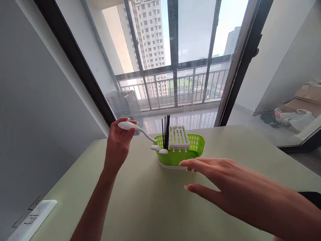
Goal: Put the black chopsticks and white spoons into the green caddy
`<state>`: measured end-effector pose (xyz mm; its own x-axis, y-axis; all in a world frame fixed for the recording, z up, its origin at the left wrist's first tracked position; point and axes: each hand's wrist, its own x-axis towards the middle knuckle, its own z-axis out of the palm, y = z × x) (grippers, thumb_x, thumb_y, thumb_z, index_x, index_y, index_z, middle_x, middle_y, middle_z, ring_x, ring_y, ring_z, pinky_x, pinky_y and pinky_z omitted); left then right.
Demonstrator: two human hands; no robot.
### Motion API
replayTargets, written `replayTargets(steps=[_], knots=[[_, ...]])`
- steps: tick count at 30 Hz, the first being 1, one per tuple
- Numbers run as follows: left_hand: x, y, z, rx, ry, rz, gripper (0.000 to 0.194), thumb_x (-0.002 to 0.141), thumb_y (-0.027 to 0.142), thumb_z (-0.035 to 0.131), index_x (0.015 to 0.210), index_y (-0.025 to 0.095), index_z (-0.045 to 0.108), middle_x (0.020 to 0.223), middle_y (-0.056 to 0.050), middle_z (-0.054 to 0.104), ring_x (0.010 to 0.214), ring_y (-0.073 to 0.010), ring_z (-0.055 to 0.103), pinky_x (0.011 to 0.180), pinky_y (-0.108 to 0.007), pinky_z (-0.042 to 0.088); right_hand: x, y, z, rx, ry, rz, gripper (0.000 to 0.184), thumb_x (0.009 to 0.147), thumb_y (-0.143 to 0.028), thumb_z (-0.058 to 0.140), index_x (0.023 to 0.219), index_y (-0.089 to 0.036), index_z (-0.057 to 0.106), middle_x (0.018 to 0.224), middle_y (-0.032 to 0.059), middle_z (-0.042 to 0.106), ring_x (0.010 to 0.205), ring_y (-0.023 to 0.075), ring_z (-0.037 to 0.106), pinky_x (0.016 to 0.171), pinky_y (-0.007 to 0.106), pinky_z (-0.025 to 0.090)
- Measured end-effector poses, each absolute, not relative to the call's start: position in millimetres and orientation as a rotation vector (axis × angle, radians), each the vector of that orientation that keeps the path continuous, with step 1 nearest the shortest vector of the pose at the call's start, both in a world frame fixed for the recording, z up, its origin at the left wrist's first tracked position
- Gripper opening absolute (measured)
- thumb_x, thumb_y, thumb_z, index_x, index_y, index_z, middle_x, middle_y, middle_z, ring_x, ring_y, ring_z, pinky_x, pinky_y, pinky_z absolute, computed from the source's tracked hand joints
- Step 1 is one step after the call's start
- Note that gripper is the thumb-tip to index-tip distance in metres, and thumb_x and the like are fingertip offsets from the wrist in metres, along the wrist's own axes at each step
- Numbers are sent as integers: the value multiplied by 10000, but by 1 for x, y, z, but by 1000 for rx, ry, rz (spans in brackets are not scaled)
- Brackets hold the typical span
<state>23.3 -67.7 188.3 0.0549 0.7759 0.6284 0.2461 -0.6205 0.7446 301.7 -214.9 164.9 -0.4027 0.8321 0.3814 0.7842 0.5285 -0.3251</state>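
My left hand (120, 135) grips a white spoon (127, 126) by its bowl, and the handle slopes down to the right as far as the left rim of a green utensil holder (177, 157). Black chopsticks (167, 132) stand upright inside the holder. Two more white spoons hang over its front left edge: one spoon (155, 147) and, beside it, another spoon (164, 151). A white slotted rack (179, 137) covers the middle section. Just in front of the holder hovers my right hand (210, 175), thumb and fingers apart, with nothing held.
The holder stands on a pale green table (140, 204) near its far edge. A white power strip (37, 217) lies at the left edge. Behind the table is a dark-framed glass door (240, 77). Cardboard boxes (307, 103) and bags sit at the right. Something black (311, 197) shows beyond my right forearm.
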Motion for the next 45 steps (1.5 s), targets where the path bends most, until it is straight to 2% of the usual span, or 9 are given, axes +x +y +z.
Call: replayTargets(steps=[9,18,22,27,31,35,38,41,45], knots=[[38,-25,115,1773,940,1375,416,855,386,740,1147,202,509,1196,-124,708,1126,-231,679,1038,-425,510,300,-215,164,-1338,-2298,149,473,984,-534,555,1385,-290,605,1301,50,700,1131,269,703,959,426,596],[32,-14,84,1778,1010,1206,432,848,429,733,1150,190,538,1272,-151,698,1051,-234,682,883,-360,528,300,-211,164,-1343,-2324,206,484,972,-546,574,1381,-291,613,1291,54,705,1136,271,700,964,416,589],[30,-15,84,1889,1044,1141,408,910,470,655,1193,188,570,1282,-136,699,1024,-228,668,869,-346,498,301,-208,161,-1329,-2331,213,483,968,-543,582,1379,-292,618,1293,52,705,1136,274,700,958,414,589],[28,-17,82,1953,1017,1118,423,1002,529,476,1224,195,611,1277,-109,698,1064,-224,647,948,-353,465,303,-207,156,-1322,-2306,196,497,956,-550,597,1382,-295,619,1276,44,713,1120,266,706,967,415,584],[25,-18,76,1866,1085,1301,464,1026,560,385,1205,198,612,1267,-119,691,1122,-232,636,927,-356,464,302,-205,160,-1308,-2298,210,478,954,-547,600,1358,-294,636,1272,47,714,1123,268,703,975,414,576],[11,-21,52,1563,1264,1480,505,1005,617,374,1120,185,608,1128,-123,715,988,-224,671,837,-355,488,294,-189,172,-1328,-2235,222,408,983,-496,566,1329,-294,644,1282,55,703,1149,277,684,985,453,561],[-2,-28,24,1463,1360,1447,541,970,665,399,1041,176,621,1046,-114,714,908,-218,672,793,-348,492,282,-164,170,-1396,-2133,147,411,1005,-435,534,1375,-268,600,1390,81,626,1275,290,596,1034,494,522],[-12,-37,1,1502,1385,1360,569,937,700,427,973,173,640,972,-98,705,858,-213,659,781,-346,490,268,-135,153,-1505,-2006,18,501,1014,-464,496,1448,-216,532,1552,125,457,1452,322,397,1121,539,429],[-15,-48,-10,1593,1361,1296,542,952,672,424,947,181,652,923,-75,688,838,-201,635,793,-336,482,251,-111,127,-1690,-1928,24,613,1029,-528,419,1496,-134,477,1617,178,342,1513,346,275,1182,550,332]])
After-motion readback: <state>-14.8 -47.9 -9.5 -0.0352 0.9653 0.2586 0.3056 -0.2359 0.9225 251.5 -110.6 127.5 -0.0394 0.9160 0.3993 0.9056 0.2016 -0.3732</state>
